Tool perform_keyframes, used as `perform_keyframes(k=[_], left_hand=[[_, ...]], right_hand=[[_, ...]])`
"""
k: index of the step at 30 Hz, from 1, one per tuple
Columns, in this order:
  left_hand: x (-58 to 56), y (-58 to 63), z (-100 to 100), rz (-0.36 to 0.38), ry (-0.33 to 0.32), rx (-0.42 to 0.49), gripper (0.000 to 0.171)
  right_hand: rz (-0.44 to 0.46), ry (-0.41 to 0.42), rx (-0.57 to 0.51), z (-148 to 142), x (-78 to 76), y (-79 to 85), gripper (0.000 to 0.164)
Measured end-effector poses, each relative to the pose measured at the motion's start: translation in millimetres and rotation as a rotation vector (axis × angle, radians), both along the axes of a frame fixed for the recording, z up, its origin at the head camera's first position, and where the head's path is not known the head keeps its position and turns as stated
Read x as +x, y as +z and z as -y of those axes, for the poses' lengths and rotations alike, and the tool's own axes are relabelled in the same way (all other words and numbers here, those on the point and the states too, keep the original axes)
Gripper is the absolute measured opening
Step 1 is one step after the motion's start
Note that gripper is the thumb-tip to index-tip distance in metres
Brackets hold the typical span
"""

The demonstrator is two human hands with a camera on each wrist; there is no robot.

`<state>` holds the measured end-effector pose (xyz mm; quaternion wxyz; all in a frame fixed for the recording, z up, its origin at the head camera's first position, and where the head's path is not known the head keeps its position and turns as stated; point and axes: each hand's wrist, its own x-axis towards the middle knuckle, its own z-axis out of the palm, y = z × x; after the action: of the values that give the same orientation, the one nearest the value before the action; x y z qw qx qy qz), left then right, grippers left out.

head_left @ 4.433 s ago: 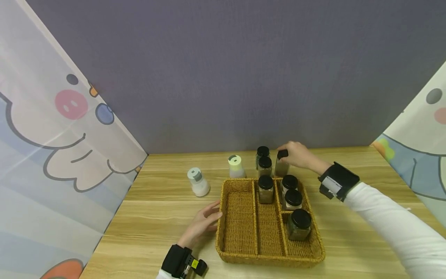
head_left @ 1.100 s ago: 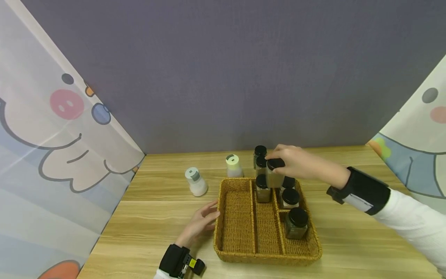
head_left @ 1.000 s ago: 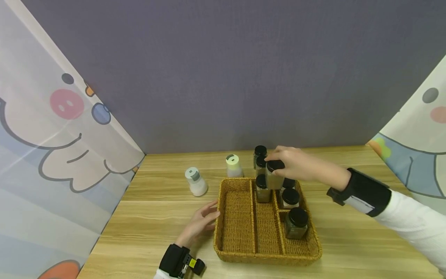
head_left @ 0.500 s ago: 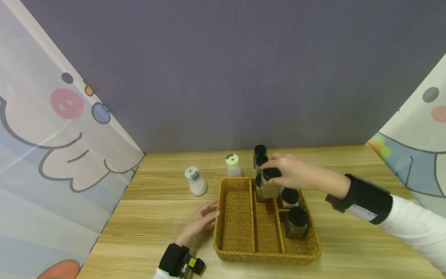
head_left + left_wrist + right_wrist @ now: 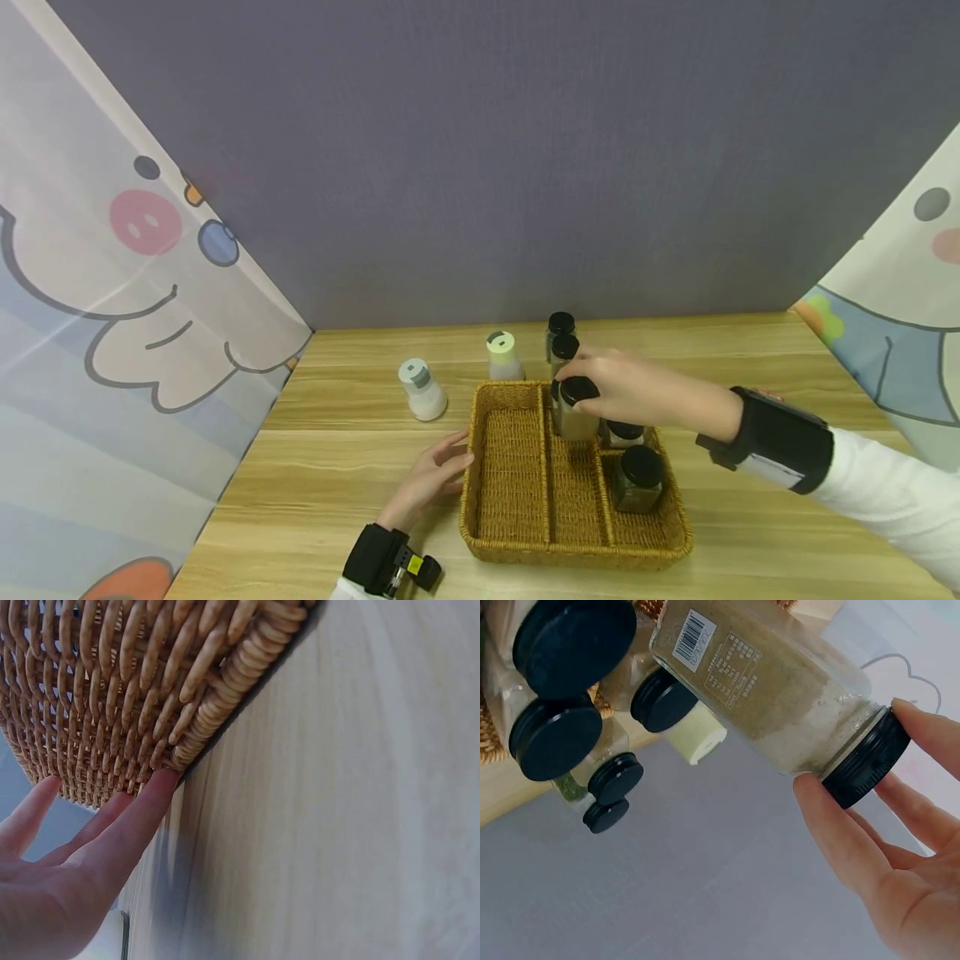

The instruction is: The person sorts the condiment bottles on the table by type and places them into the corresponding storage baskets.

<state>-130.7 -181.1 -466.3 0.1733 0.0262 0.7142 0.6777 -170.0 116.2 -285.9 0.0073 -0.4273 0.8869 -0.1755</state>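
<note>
In the head view, my right hand (image 5: 626, 387) pinches the black lid of a spice jar (image 5: 577, 423) over the middle compartment of a wicker basket (image 5: 570, 550). The right wrist view shows thumb and fingers on the lid (image 5: 866, 757) and greyish-brown powder behind a printed label. Whether the jar touches the basket's floor I cannot tell. Another spice jar (image 5: 557, 408) in that compartment is mostly hidden behind it. My left hand (image 5: 423, 479) touches the basket's left wall; in the left wrist view its extended fingers (image 5: 124, 832) rest against the weave (image 5: 127, 690).
A dark-filled jar (image 5: 637, 479) occupies the basket's front right compartment. Behind that, a black-lidded jar (image 5: 625, 433) is partly covered by my hand. Beyond the basket stand two jars (image 5: 561, 325), a yellow-topped shaker (image 5: 504, 358) and a white shaker (image 5: 422, 390). A grey panel (image 5: 510, 167) rises behind.
My right hand has carried the spice jar from behind the basket, leftward and toward me, lowering it over the middle compartment during the last second. My left hand stays at the basket.
</note>
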Motion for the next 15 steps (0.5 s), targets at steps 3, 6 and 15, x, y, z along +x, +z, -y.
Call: perform_keyframes(k=[3, 6, 15], left_hand=[[-0.4, -1.0, 0, -0.003, -0.002, -0.004, 0.063], [-0.4, -1.5, 0, -0.003, -0.001, -0.007, 0.063], [0.1, -0.5, -1, 0.005, 0.008, -0.02, 0.062]], right_hand=[[-0.018, 0.005, 0.004, 1, 0.9, -3.8, 0.034], [-0.026, 0.008, 0.008, 2, 1.6, -7.1, 0.033], [-0.026, -0.003, 0.027, 4, 3.6, -16.6, 0.034]])
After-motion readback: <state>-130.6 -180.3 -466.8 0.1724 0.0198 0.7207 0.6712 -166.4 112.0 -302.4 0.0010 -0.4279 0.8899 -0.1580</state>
